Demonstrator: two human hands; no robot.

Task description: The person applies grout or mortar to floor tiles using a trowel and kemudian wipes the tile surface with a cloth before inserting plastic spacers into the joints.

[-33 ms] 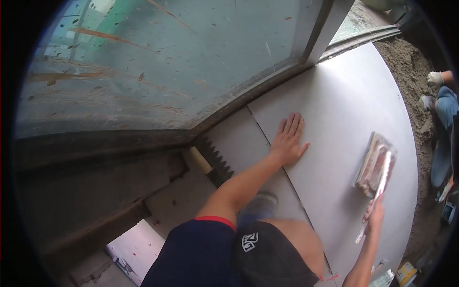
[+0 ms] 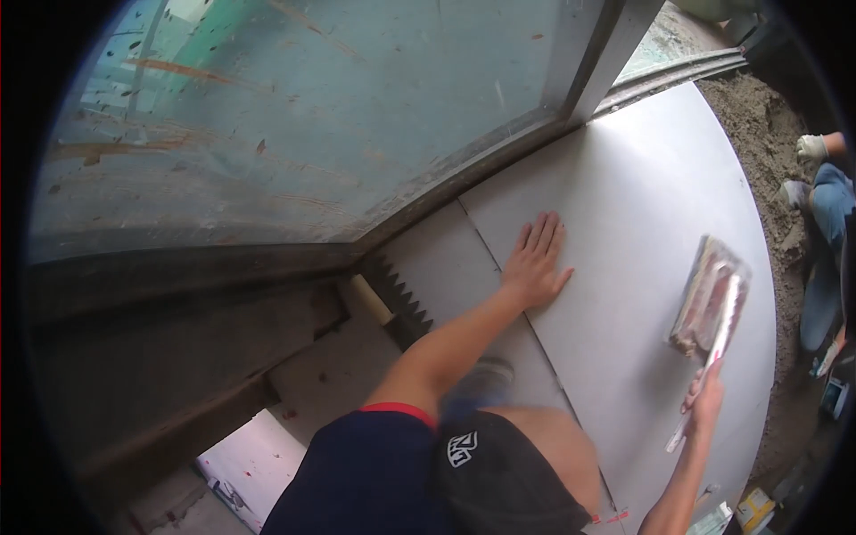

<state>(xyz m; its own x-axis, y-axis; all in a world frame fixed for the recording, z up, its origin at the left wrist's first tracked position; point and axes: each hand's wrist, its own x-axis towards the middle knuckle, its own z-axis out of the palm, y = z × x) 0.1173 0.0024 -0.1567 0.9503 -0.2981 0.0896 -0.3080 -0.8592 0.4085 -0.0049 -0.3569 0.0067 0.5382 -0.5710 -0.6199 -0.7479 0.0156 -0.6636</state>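
My left hand [image 2: 535, 261] lies flat on a large pale tile [image 2: 642, 205], fingers stretched out, just right of the dark joint with the neighbouring tile [image 2: 446, 250]. My right hand [image 2: 703, 392] is wrapped round the long pale handle of a flat rectangular paddle-like tool [image 2: 706, 303] with a stained, worn head. The tool is over the right part of the large tile; whether it touches the tile I cannot tell. Left of my left forearm lies a notched trowel [image 2: 392, 299] with a light handle, teeth facing the smaller tile.
A dirty glass panel [image 2: 312, 116] in a metal frame borders the tiles at the far side. Rough mortar [image 2: 758, 125] lies beyond the right tile edge. Another person's gloved hand [image 2: 811, 148] is at the far right. A dark ledge [image 2: 178, 357] stands at the left.
The paddle-like tool's head has shifted slightly right and away from me, with my right hand still on its handle. My left hand has stayed almost in place.
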